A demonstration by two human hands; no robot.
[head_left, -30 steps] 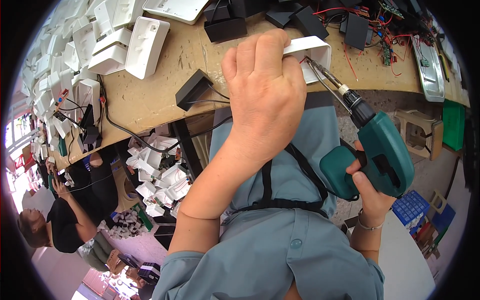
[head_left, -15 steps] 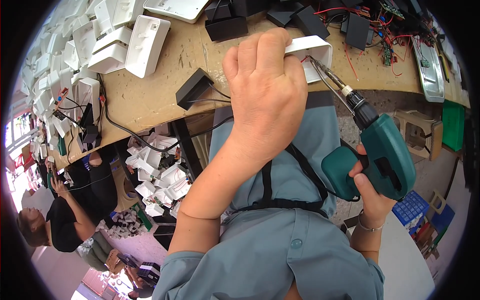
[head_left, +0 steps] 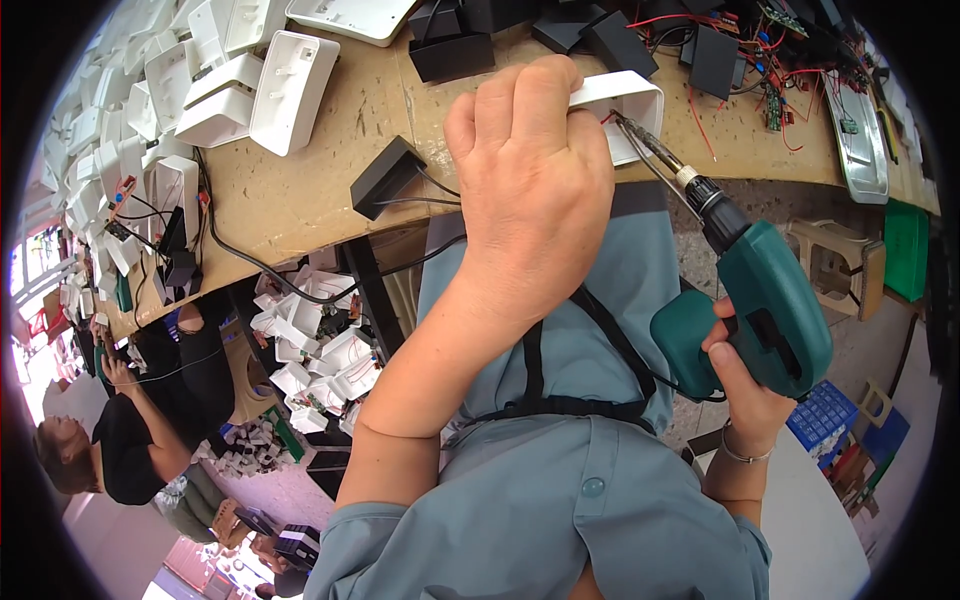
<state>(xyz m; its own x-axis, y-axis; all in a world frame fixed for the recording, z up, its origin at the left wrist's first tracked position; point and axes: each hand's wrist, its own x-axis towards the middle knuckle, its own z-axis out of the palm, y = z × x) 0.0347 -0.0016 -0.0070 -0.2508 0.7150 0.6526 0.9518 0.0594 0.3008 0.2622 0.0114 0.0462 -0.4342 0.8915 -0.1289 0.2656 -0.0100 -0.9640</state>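
My left hand [head_left: 535, 190] is closed around a white plastic housing [head_left: 635, 92] at the table's front edge, its open side facing right; the fingers' undersides are hidden. A bit of red wire shows inside. My right hand [head_left: 745, 385] grips the handle of a green soldering gun [head_left: 775, 290], which has a thin tube alongside its metal nozzle. The gun points up and left, with its tip in the mouth of the housing. Whether the tip touches the wire is too small to tell. Left of my left hand lies a black box [head_left: 385, 178] with dark leads.
White housings [head_left: 290, 90] are heaped at the table's left. Black boxes [head_left: 452, 57], circuit boards [head_left: 775, 108] and red wires lie at the back; a metal tray [head_left: 860, 150] sits at the right. A bin of white parts [head_left: 325, 345] is below. Another person [head_left: 140, 440] works at far left.
The soldering gun and my right hand have shifted very slightly, the tip edging up and left in the housing. My left hand has hardly moved.
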